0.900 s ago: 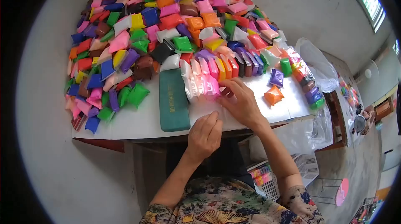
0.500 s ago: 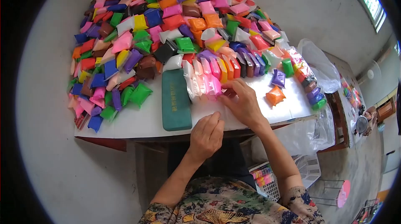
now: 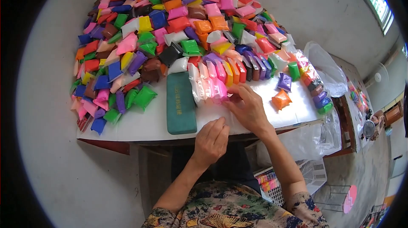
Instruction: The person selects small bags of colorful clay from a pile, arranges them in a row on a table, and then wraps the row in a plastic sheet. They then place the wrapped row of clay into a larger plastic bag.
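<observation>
My right hand [image 3: 248, 109] has its thumb and fingertips pinched at the near end of a bright pink packet [image 3: 219, 89]. That packet belongs to a row of packets standing on edge, with white packets [image 3: 195, 83] at its left end and purple and blue ones [image 3: 260, 66] further right. My left hand [image 3: 210, 141] is loosely closed at the table's front edge, fingers curled together, with nothing visible in it. Left of the row lies a green case [image 3: 181, 104] with gold lettering. To the right are a loose orange packet [image 3: 281, 99] and a purple packet [image 3: 284, 82].
A large heap of coloured packets [image 3: 144, 24] covers the back and left of the white tabletop [image 3: 140, 131]. At the right edge lies a clear bag of mixed packets [image 3: 316, 87]. Plastic bags [image 3: 325, 75] hang beside it. A white basket [image 3: 312, 172] and pink stool [image 3: 349, 198] stand below.
My right hand stays at the pink packet, its fingers slightly shifted. My left hand has hardly moved. The whole view has shifted slightly.
</observation>
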### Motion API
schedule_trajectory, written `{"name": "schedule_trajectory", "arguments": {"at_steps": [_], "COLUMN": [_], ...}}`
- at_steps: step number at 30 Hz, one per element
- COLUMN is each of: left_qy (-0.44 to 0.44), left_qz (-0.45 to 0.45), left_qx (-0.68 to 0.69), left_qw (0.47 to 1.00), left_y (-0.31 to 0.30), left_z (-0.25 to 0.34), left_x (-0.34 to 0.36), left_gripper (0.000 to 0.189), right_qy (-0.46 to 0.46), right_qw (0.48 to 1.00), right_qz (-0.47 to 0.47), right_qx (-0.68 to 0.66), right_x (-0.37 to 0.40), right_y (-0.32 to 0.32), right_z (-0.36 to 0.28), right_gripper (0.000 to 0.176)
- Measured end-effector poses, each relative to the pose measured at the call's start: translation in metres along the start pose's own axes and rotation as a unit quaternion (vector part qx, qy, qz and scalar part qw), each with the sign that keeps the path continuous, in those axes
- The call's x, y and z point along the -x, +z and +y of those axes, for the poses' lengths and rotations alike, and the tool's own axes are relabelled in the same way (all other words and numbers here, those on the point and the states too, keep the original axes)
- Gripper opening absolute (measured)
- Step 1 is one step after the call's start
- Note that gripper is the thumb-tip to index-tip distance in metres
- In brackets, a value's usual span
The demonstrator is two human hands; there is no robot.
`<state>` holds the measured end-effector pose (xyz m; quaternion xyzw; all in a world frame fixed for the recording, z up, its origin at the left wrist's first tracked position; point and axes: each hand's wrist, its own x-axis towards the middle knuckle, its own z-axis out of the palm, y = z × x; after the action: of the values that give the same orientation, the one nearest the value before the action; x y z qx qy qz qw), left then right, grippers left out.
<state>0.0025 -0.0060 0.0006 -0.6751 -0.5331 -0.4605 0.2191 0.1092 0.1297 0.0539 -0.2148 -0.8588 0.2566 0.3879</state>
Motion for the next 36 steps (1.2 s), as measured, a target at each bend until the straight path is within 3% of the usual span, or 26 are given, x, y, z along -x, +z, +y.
{"name": "schedule_trajectory", "arguments": {"at_steps": [11, 14, 18, 21, 24, 29, 32, 35, 36], "left_qy": [-0.036, -0.044, -0.128, -0.269, -0.369, -0.356, -0.356, -0.344, -0.313], "left_qz": [-0.006, 0.031, 0.092, 0.174, 0.246, 0.305, 0.331, 0.301, 0.260], "left_qx": [0.073, 0.086, 0.055, 0.128, 0.301, 0.330, 0.308, 0.263, 0.118], "left_qw": [0.997, 0.995, 0.986, 0.938, 0.844, 0.819, 0.818, 0.850, 0.906], "left_y": [-0.041, -0.075, -0.108, -0.119, -0.135, -0.148, -0.150, -0.143, -0.141], "left_z": [0.013, 0.010, -0.017, -0.044, -0.068, -0.098, -0.107, -0.123, -0.128], "left_x": [-0.018, -0.028, -0.042, -0.048, -0.060, -0.069, -0.073, -0.071, -0.072], "left_gripper": [0.031, 0.028, 0.018, 0.014, 0.013, 0.013, 0.012, 0.014, 0.017], "right_qy": [0.013, 0.045, 0.046, 0.036, 0.032, 0.022, 0.022, 0.017, 0.017], "right_qw": [1.000, 0.999, 0.999, 0.998, 0.998, 0.997, 0.997, 0.997, 0.997], "right_qz": [0.016, 0.008, 0.023, 0.030, 0.035, 0.034, 0.033, 0.034, 0.033], "right_qx": [-0.021, 0.020, 0.016, 0.031, 0.040, 0.064, 0.066, 0.066, 0.067], "right_x": [0.007, 0.017, 0.027, 0.030, 0.032, 0.031, 0.032, 0.032, 0.031], "right_y": [-0.001, -0.007, -0.007, -0.005, -0.004, -0.004, -0.004, -0.004, -0.004], "right_z": [-0.006, -0.010, -0.011, -0.013, -0.012, -0.017, -0.017, -0.017, -0.018], "right_gripper": [0.033, 0.033, 0.031, 0.026, 0.023, 0.021, 0.021, 0.021, 0.021]}}
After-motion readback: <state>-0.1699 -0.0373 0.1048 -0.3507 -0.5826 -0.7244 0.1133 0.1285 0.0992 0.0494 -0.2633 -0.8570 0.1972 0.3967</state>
